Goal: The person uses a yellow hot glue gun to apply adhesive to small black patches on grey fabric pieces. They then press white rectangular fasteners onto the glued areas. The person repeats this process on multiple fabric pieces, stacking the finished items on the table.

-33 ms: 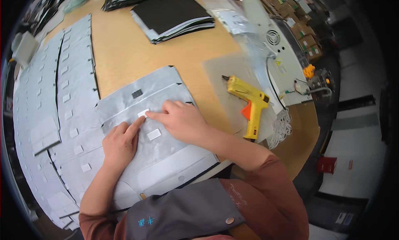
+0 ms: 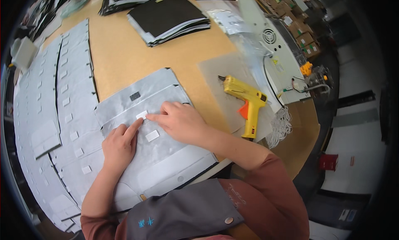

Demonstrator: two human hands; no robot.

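A light grey fabric panel (image 2: 124, 159) with dark edging lies in front of me, with a raised seam across its upper part. My left hand (image 2: 119, 145) touches the lower edge of a small white rectangular patch (image 2: 141, 114) with its outstretched index finger. From the other side, my right hand (image 2: 179, 123) points its index finger at the same patch, touching its right edge; its other fingers curl loosely. Neither hand grips anything. A second white patch (image 2: 152, 135) sits lower on the panel, and a dark patch (image 2: 135, 96) is above the seam.
Right of the panel, a yellow hot glue gun (image 2: 250, 94) with an orange trigger rests on a translucent sheet (image 2: 216, 67). White cord (image 2: 280, 128) lies beyond it, beside a pale machine (image 2: 286, 80). More patched grey panels (image 2: 75, 115) cover the left; dark panels (image 2: 170, 15) are stacked behind.
The view has shifted slightly. Both hands keep their places on the white patch, with its upper surface a little more exposed between the fingertips.
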